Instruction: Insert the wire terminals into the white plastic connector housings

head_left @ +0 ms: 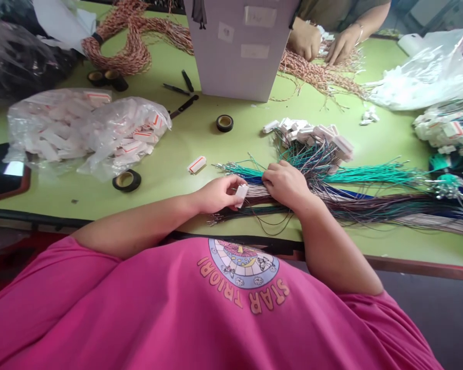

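Between the thumb and fingers of my left hand (219, 193) is a small white connector housing (241, 196), with thin dark wires trailing from it. My right hand (285, 184) lies over the wire bundles, its fingers curled down among blue and white wires; what they pinch is hidden. Green wires (370, 173) and dark wires (370, 204) run off to the right in long bundles. Beyond my right hand sits a pile of white connectors (308, 132) with wires attached. One loose white connector with an orange stripe (197, 164) lies beyond my left hand.
Plastic bags of white connectors (54, 128) lie at left, near a phone (7, 172). Black tape rolls (224, 123), a knife (184, 106) and a grey upright box (241, 61) stand or lie farther back. Across the table, a co-worker's hands (343, 45) handle twisted wires (319, 77).
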A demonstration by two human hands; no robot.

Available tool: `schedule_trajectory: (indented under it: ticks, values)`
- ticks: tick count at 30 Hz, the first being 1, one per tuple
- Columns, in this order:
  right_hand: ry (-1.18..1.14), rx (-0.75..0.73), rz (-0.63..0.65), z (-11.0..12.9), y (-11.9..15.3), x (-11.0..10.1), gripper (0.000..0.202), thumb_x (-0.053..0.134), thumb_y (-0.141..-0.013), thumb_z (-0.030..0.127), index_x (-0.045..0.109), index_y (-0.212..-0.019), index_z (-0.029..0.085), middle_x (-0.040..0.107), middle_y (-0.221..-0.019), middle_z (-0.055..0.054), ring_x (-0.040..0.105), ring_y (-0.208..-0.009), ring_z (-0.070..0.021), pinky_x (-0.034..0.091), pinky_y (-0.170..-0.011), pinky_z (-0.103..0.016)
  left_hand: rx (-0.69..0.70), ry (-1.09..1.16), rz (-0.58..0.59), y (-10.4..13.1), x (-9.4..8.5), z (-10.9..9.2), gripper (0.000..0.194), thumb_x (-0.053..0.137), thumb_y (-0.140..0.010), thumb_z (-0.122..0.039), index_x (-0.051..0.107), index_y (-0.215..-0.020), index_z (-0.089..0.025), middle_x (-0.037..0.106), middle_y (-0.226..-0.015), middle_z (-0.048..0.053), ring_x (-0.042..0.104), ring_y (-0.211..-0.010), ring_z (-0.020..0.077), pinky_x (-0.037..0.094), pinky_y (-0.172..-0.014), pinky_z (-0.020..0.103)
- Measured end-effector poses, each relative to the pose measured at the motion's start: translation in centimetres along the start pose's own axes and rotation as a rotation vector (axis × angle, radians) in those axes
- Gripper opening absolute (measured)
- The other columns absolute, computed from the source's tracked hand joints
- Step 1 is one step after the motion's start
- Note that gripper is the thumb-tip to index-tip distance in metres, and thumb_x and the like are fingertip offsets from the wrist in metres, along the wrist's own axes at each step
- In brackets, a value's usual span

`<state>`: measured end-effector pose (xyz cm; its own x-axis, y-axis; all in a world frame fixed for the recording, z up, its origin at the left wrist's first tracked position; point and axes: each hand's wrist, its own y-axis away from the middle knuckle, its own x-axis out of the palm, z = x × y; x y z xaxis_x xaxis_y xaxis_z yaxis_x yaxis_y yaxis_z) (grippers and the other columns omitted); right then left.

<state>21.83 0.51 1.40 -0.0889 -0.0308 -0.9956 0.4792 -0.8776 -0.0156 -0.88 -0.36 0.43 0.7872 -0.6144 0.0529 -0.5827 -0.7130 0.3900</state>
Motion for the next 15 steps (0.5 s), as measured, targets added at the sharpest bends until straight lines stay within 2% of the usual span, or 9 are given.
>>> schedule_trajectory:
  ticks: [4,7,11,15]
  values:
    - [-0.139,0.025,-0.046,-0.1,0.1,-0.6,0.019,0.052,-0.081,0.016,0.071,-0.079,0.017,0.068,-0.086,-0.008,0.053,-0.079,-0.0195,0.037,-0.072,-0.031,-0.017,0.011,0.001,0.0,0.0,-0.3,0.035,0.068,-0.075,-0.009,0.053,-0.106,-0.015,0.062,-0.090,0.003,0.065,-0.074,0.0123,0.059,-0.060,0.026]
    - [-0.213,0.083,-0.007,-0.1,0.3,-1.0,0.020,0.053,-0.075,0.015,0.072,-0.083,0.019,0.069,-0.079,-0.005,0.056,-0.073,-0.0181,0.036,-0.066,-0.029,-0.036,-0.001,-0.004,0.0,0.0,-0.4,0.035,0.067,-0.075,-0.008,0.053,-0.107,-0.015,0.061,-0.090,0.003,0.065,-0.074,0.0122,0.059,-0.060,0.026]
    - [-0.300,0.111,0.040,-0.5,0.5,-1.3,0.028,0.053,-0.078,0.020,0.076,-0.095,0.021,0.074,-0.079,-0.003,0.062,-0.070,-0.0183,0.040,-0.065,-0.028,-0.042,-0.005,0.002,-0.1,0.0,-0.5,0.035,0.066,-0.075,-0.007,0.053,-0.108,-0.014,0.061,-0.088,0.003,0.065,-0.072,0.0118,0.059,-0.060,0.026]
    - [-0.439,0.166,0.003,-1.7,0.7,-2.1,0.028,0.052,-0.078,0.017,0.078,-0.086,0.020,0.076,-0.080,-0.004,0.067,-0.075,-0.0179,0.045,-0.072,-0.027,-0.016,-0.029,0.012,-0.2,-0.1,-0.4,0.035,0.065,-0.077,-0.009,0.053,-0.109,-0.014,0.059,-0.088,0.002,0.064,-0.070,0.0111,0.059,-0.060,0.027]
